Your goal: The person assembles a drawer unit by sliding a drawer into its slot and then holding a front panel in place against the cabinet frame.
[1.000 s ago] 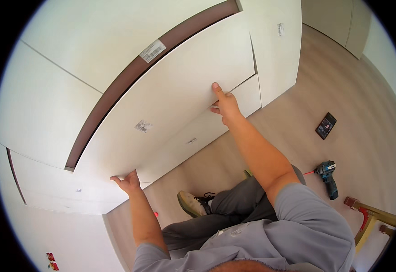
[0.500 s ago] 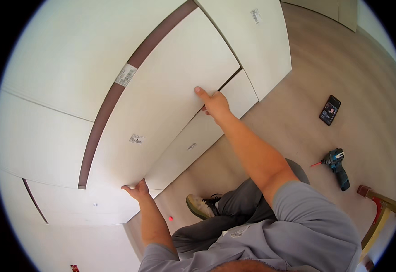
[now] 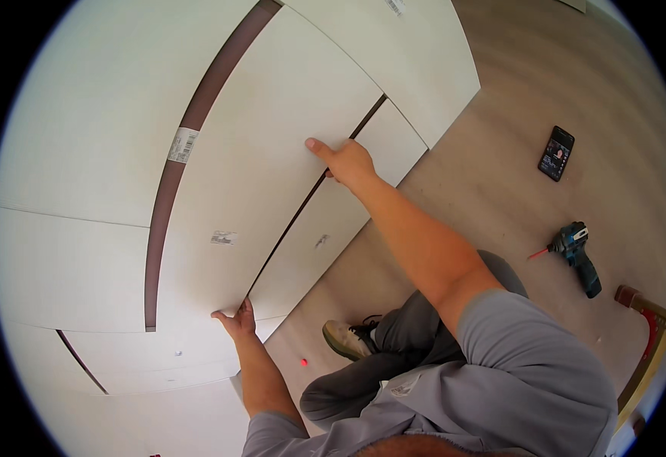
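Note:
A wide white drawer front (image 3: 272, 129) stands before me in a white cabinet, with a brown recessed strip along its upper edge. My right hand (image 3: 350, 164) grips its lower edge toward the right, thumb flat on the face and fingers curled into the dark gap below. Farther left along that edge my left hand (image 3: 239, 320) holds on the same way, its fingertips partly hidden. Under the gap lies a lower white panel (image 3: 333, 221) bearing a small label. A printed label (image 3: 223, 238) is stuck to the drawer front.
On the floor to my right are a smartphone (image 3: 557, 154) and a teal-and-black cordless driver (image 3: 581, 259) with a red bit. A wooden stool-like frame (image 3: 649, 312) stands at the far right. My shoe (image 3: 344, 340) and a small red object (image 3: 304, 362) are near the cabinet base.
A dark gap now runs between the drawer front and the lower panel along the stretch between my hands; earlier it showed only at the right end. Both hands keep their hold. The view has shifted slightly.

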Available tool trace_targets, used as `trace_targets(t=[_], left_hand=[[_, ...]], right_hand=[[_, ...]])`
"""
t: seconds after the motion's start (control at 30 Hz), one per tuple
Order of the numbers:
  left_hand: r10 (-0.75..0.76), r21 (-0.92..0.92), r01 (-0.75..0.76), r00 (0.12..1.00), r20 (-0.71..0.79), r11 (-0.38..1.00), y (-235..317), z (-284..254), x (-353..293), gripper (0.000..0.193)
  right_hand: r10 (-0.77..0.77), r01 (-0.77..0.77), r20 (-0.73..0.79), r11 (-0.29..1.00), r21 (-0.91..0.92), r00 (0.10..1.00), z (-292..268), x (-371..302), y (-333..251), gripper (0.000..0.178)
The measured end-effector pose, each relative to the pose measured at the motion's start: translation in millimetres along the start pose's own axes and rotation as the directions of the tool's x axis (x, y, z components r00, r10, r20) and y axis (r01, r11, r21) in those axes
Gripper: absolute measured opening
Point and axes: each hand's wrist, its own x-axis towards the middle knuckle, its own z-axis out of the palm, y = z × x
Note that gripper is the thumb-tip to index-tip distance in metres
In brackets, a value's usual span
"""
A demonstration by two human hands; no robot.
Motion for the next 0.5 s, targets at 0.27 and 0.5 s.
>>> trace_targets(t=[0.27,0.5], left_hand=[[0.058,0.178,-0.058,0.998,0.002,0.982,-5.4,9.5,3.1,0.091],[0.052,0.181,-0.056,0.998,0.028,0.982,-4.0,2.1,9.3,0.096]], right_hand=[[-0.002,0.003,-0.059,1.000,0.028,0.998,-0.6,-0.9,-0.6,0.081],[0.003,0.008,-0.108,0.995,0.104,0.994,2.2,-1.3,-2.4,0.079]])
